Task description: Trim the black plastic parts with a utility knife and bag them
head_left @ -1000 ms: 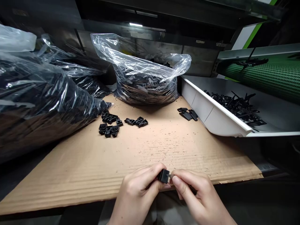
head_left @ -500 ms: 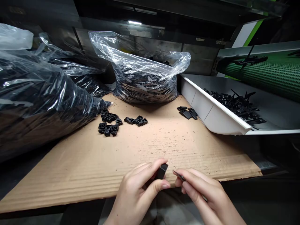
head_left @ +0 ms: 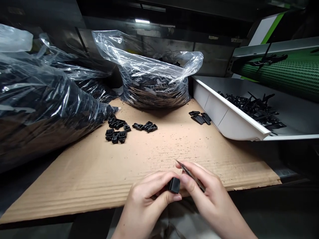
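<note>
A small black plastic part (head_left: 173, 185) is pinched between the thumb and fingers of my left hand (head_left: 149, 196), one boxy end facing up and right. My right hand (head_left: 205, 191) grips a thin pointed blade (head_left: 190, 174), its tip up and to the left, just above the part. The two hands are close together over the front edge of the cardboard (head_left: 82, 186). Several black parts (head_left: 116, 131) lie in a group at the left of the cardboard, with a smaller group (head_left: 146, 126) beside them. More flat black pieces (head_left: 200, 117) rest near the tray.
An opened clear plastic bag (head_left: 156, 86) full of black parts stands at the back. Another full bag (head_left: 45, 106) bulges in from the left. At the right, a white tray (head_left: 231, 114) holds a heap of black parts below a green conveyor belt (head_left: 281, 73). Dark shavings dot the cardboard.
My right hand has moved up and left, bringing the blade tip above the part. The part has turned slightly in my left hand. More black pieces show in the tray's heap.
</note>
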A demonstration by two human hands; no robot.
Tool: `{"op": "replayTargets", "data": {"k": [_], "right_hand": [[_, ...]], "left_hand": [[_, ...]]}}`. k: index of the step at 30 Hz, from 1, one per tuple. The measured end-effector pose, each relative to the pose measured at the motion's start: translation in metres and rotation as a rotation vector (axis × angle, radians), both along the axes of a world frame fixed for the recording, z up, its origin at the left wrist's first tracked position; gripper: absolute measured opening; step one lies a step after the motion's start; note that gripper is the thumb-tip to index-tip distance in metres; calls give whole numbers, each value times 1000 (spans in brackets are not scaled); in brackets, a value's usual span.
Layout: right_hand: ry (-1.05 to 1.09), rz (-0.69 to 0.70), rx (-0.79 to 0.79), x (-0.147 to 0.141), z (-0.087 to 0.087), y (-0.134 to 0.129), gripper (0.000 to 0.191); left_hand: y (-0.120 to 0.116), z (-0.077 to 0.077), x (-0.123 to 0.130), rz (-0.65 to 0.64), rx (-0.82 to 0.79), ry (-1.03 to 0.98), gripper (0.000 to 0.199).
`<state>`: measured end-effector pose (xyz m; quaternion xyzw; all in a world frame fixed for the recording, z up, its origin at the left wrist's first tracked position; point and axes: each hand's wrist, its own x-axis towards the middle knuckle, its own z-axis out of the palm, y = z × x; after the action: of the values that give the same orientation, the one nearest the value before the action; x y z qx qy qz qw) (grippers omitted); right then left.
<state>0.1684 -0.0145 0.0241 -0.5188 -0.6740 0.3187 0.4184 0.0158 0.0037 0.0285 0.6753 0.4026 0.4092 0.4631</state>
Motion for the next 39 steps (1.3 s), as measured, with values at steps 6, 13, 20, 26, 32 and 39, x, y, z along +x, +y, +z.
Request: {"op": "replayTargets", "data": {"k": [6,13,20,26,32,39], "right_hand": [[-99,35,352,6,-7,-12,27],[-247,-18,473,1,-14,-14,25],[-274,-155,423,10,-18,-9,19],[-72,-122,238,10,-6,-11,13],[39,-11,-50,-1,5,0,12],[-77,-99,157,15,-5,-9,22]], "left_hand": [[0,-2,0,61,27,42,12],[0,-3,0,96,79,87,8],[0,-5,-2,50,89,77,10],[-1,-3,-2,56,38,51,13],[0,-2,-4,-4,86,94,14],[-2,-1,-8,96,-206,-89,25]]}}
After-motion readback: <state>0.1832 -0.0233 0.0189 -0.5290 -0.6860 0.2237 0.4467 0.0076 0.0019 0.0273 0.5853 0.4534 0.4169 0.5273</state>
